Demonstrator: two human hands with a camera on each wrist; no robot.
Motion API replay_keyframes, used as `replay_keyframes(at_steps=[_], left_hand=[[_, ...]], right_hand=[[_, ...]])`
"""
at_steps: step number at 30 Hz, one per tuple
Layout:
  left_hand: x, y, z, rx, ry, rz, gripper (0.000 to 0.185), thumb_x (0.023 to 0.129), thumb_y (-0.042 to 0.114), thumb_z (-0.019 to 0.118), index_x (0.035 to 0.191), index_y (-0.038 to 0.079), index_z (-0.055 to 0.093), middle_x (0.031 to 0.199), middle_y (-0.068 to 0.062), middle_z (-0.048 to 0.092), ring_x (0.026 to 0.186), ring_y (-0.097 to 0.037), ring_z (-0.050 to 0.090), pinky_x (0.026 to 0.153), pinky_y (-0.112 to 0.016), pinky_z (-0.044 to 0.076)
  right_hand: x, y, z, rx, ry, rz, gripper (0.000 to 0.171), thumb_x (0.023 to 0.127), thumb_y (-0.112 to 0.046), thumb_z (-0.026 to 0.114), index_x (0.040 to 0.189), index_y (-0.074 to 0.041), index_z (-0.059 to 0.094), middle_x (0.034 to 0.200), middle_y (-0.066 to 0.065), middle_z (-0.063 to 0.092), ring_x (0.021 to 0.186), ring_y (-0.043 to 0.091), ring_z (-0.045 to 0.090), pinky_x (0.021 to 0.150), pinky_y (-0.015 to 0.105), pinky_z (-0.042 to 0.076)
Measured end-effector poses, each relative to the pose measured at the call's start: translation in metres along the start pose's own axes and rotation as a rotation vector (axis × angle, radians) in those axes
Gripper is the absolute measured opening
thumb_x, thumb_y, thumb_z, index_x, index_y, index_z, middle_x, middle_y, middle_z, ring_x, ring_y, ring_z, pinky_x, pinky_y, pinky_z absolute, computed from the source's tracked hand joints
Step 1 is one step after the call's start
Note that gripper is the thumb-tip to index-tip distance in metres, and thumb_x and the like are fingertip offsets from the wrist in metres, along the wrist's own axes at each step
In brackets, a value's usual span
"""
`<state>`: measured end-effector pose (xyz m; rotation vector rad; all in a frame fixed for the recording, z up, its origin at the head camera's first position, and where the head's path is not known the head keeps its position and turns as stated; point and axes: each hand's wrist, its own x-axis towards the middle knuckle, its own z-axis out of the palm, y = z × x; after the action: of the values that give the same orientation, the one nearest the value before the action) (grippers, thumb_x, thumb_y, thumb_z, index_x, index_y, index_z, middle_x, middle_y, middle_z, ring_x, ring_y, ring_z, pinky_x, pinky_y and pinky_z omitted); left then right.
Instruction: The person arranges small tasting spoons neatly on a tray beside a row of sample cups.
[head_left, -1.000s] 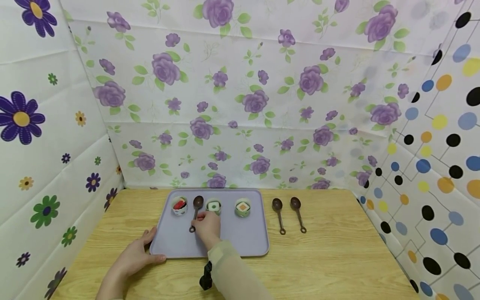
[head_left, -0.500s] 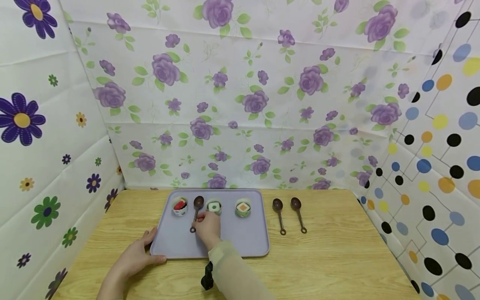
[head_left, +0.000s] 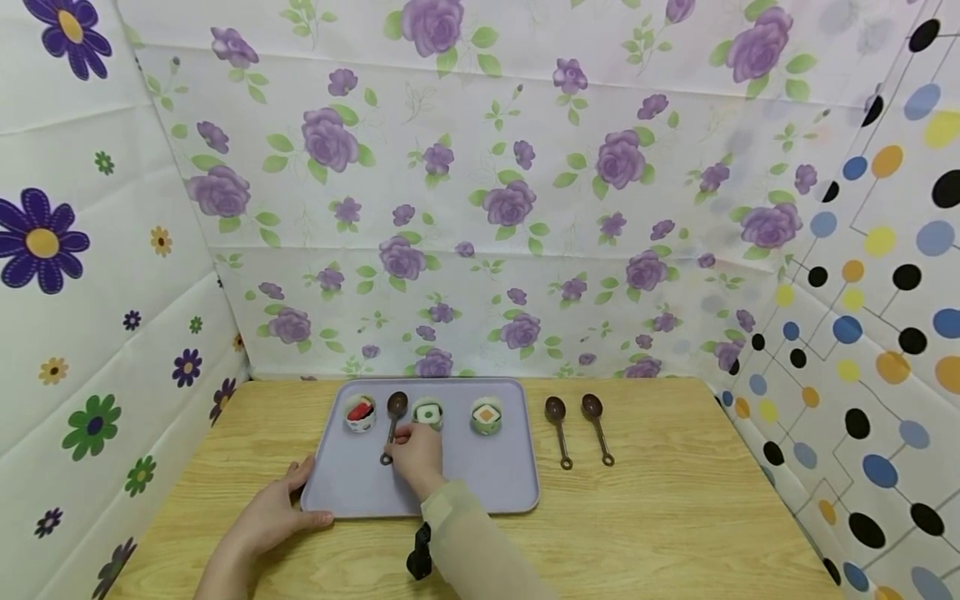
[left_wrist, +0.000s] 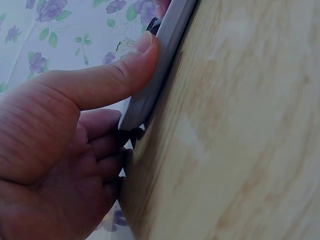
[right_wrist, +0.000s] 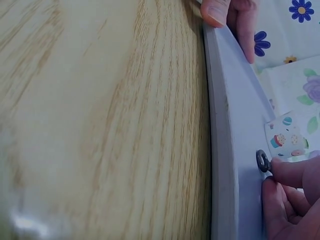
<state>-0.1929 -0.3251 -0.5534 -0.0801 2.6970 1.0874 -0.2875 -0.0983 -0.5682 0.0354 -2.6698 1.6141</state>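
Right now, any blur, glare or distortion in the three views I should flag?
Head view: evenly lit and sharp, soft shadows, backdrop seams bowed by the wide lens. Left wrist view: left hand fills the frame, slightly soft, tray edge and table steeply tilted. Right wrist view: near table blurred with a pale glare patch lower left; spoon ring and right hand sharper.

You see a lavender tray [head_left: 495,483], dark brown spoons [head_left: 558,429], a light woodgrain worktop [head_left: 675,517], and purple-rose backdrop [head_left: 480,208].

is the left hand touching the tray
Touching: the left wrist view shows the left hand with its thumb pressed on the tray rim.
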Motion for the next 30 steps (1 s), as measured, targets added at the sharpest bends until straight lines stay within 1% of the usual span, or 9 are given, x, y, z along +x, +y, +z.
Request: replay_keyframes(at_steps=[3,5,10,13,16,26,28,30], left_hand=[[0.0,-0.001,0.001,-0.008,-0.002,0.001,0.13,0.076,0.05,0.095,0.166,-0.004,0.02,0.166,-0.042,0.011,0.152,-0.063,0.015,0.121,-0.075,0.018],[0.0,-0.002,0.001,-0.013,-0.004,-0.001,0.13,0.076,0.05,0.095,0.167,-0.004,0.02,0.166,-0.042,0.011,0.153,-0.062,0.015,0.121,-0.074,0.018],[-0.001,-0.001,0.001,-0.015,-0.004,0.002,0.131,0.075,0.053,0.095,0.167,-0.003,0.02,0.166,-0.041,0.012,0.153,-0.061,0.015,0.121,-0.074,0.019],[-0.002,0.0,0.0,-0.012,-0.002,0.003,0.132,0.074,0.054,0.096,0.166,-0.004,0.021,0.166,-0.042,0.012,0.153,-0.061,0.016,0.121,-0.074,0.019],[-0.002,0.001,0.0,-0.009,-0.004,0.006,0.132,0.074,0.053,0.096,0.166,-0.005,0.021,0.166,-0.042,0.011,0.152,-0.062,0.015,0.121,-0.074,0.018],[0.001,0.0,0.001,-0.013,-0.005,0.017,0.131,0.075,0.051,0.096,0.166,-0.006,0.02,0.165,-0.042,0.013,0.152,-0.062,0.015,0.121,-0.074,0.017],[0.001,0.0,0.0,-0.014,-0.009,0.013,0.13,0.076,0.05,0.096,0.166,-0.005,0.02,0.166,-0.042,0.012,0.153,-0.062,0.015,0.121,-0.074,0.017],[0.001,-0.001,0.0,-0.009,-0.012,0.01,0.13,0.076,0.051,0.095,0.166,-0.005,0.019,0.166,-0.042,0.012,0.153,-0.062,0.015,0.121,-0.074,0.018]], right_hand=[[0.001,0.002,-0.001,0.023,-0.013,-0.006,0.016,0.084,-0.007,0.092,0.096,-0.005,0.08,0.076,-0.006,0.068,0.068,0.005,0.062,0.061,0.026,0.056],[0.001,0.004,-0.003,0.058,-0.032,0.003,0.019,0.084,-0.007,0.092,0.099,-0.005,0.081,0.079,-0.007,0.068,0.071,0.005,0.063,0.064,0.025,0.057],[-0.002,0.007,-0.01,0.201,-0.107,0.028,0.028,0.086,-0.006,0.09,0.112,-0.002,0.08,0.091,-0.003,0.071,0.08,0.006,0.066,0.072,0.026,0.059],[-0.003,0.01,-0.015,0.267,-0.146,0.015,0.033,0.087,-0.004,0.088,0.118,0.001,0.078,0.098,0.001,0.073,0.085,0.007,0.069,0.076,0.025,0.061],[-0.002,0.014,-0.02,0.303,-0.175,0.001,0.035,0.087,-0.003,0.088,0.12,0.002,0.077,0.1,0.002,0.075,0.088,0.007,0.07,0.079,0.025,0.061],[0.003,0.022,-0.026,0.362,-0.253,0.018,0.036,0.091,-0.006,0.085,0.125,0.0,0.077,0.103,0.001,0.076,0.091,0.008,0.07,0.081,0.026,0.06],[0.004,0.023,-0.028,0.405,-0.273,0.035,0.036,0.092,-0.006,0.083,0.126,0.001,0.076,0.104,0.002,0.077,0.091,0.009,0.071,0.082,0.028,0.061],[0.005,0.023,-0.03,0.472,-0.29,0.065,0.036,0.092,-0.004,0.081,0.127,0.003,0.075,0.104,0.005,0.078,0.09,0.012,0.073,0.084,0.031,0.063]])
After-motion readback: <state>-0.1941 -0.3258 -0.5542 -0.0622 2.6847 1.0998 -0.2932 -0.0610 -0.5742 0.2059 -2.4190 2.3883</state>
